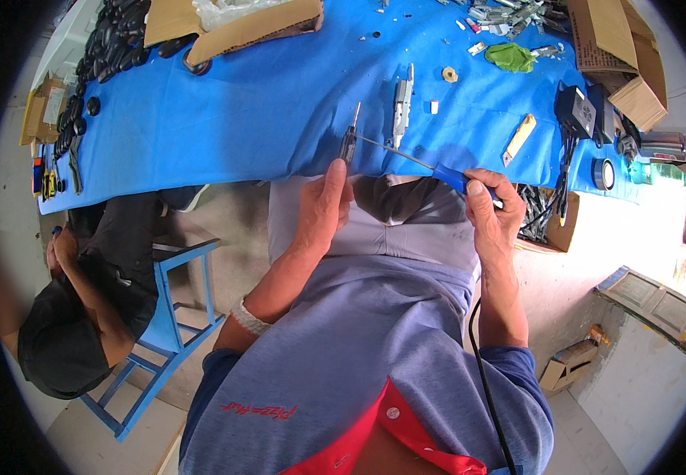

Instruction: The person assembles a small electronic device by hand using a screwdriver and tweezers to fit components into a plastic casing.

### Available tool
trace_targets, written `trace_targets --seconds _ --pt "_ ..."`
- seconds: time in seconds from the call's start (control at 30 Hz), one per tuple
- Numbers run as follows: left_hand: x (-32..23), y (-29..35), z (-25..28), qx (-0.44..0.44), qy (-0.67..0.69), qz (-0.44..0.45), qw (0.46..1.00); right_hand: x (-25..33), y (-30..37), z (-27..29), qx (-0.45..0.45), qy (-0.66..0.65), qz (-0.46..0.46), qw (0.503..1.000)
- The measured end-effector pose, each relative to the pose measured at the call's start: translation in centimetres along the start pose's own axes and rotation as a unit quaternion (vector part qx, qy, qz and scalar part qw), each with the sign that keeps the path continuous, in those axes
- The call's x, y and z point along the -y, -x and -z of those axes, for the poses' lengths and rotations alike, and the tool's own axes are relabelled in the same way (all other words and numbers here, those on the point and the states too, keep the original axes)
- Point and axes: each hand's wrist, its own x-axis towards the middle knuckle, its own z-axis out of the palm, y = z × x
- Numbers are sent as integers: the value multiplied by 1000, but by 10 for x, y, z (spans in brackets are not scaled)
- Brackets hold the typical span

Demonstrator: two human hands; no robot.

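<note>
**Blue-covered bench (240, 119): dark slim piece (349, 148) in left hand (325, 204), screwdriver (451, 179) at its flank**

Head view, sole view. Loose parts strewn over the cloth: heap of metal pieces (521, 16), green cloth (511, 57), pale strip (519, 140). A silver metal assembly (400, 115) lies just beyond my hands. Black oval pieces (113, 39) spread far left; a co-worker (74, 340) sits at my left.

Hands. My left closes on the near end of the dark slim piece, thumb along it, over the near edge of the cloth, in front of me. My right hand (495, 207) grips the screwdriver by its blue handle, thumb and fingers wrapped about it.

Progress, as I judge it. Done: piece held, tool in hand, tip lined up with the piece's right side. Contact or just short of it: cannot tell. Left: the tool's work on this piece; I see no part coming away from it, so the step looks early, though I cannot be sure. Silver assembly lies apart, neither hand on it.

Orientation. Long axis of the piece runs away from me, far end leaning slightly right; its thin metal prong points toward the far side of the bench. Screwdriver set crosswise: handle right and nearer me, shaft pointing left and slightly away.
</note>
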Motion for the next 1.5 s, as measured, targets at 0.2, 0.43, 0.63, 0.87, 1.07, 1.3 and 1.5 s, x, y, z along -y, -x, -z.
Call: trace_targets --seconds 0.2,0.43,0.63,0.87,1.07,1.3,1.5 --pt "-1 1 0 5 -1 -10 1000 1 1 1 0 -11 -3 1000" --pt "-1 1 0 0 -6 -4 1000 0 0 -1 3 -15 -3 1000" --pt "1 -1 1 5 -2 -10 1000 -1 1 1 -3 -31 -17 999" --pt "2 -2 3 5 4 -4 1000 -3 -1 -3 0 -39 -14 999" --pt "0 0 1 7 3 -1 1000 -2 -1 -3 4 -41 -15 999" --pt "1 0 -3 -20 -7 -12 1000 10 -8 -2 22 -67 -22 997" --pt "7 -4 -3 -44 -86 -85 992 24 -26 0 2 -16 9 1000"
